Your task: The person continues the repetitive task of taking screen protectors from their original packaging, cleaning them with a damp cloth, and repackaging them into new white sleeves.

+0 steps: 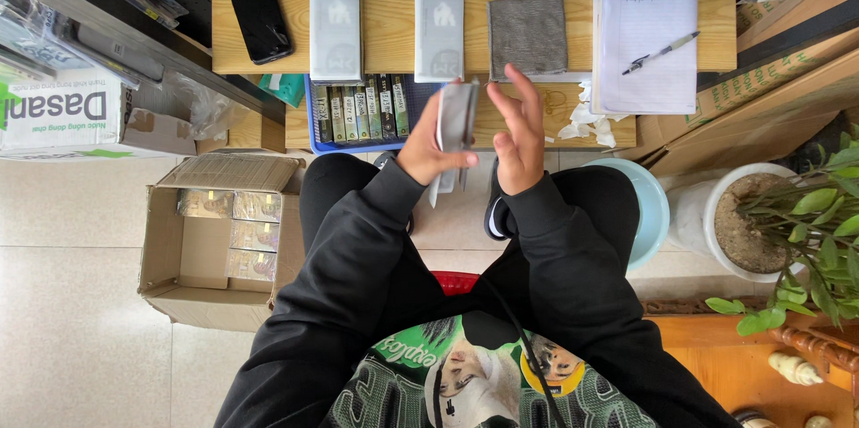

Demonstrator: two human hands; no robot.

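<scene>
Overhead view of a seated person at a low wooden tabletop (394, 25). The left hand (428, 146) is closed on a thin grey phone-sized slab (457, 117), seen nearly edge-on and upright, thumb across the lower end and the other fingers wrapped behind it. The right hand (519, 137) stands just beside the slab, palm toward it, fingers (526, 93) spread and loosely curled, holding nothing; whether a fingertip touches the slab's edge cannot be told. A pale strip (436, 188) hangs below the left fingers, possibly a film or liner.

Beyond the fingertips lie two white sleeves (335, 25) (439, 30) and a grey cloth (528, 34); further left of the left fingers, a black phone (259, 16). Right of the right fingers are a notepad (644, 39) with a pen (660, 52) and crumpled tissue (586, 119). Under the left fingers sits a blue tray (362, 110) of small boxes. An open carton (219, 245) stands on the floor, well left of the left hand.

Risks, as judged: the slab is pinched at one end only, held over the gap between the knees, so a slackened thumb could drop it to the tiled floor. Bare fingertips pressed on its flat face would likely leave smears. The hanging strip could fold back and stick to itself, or pick up dust.
</scene>
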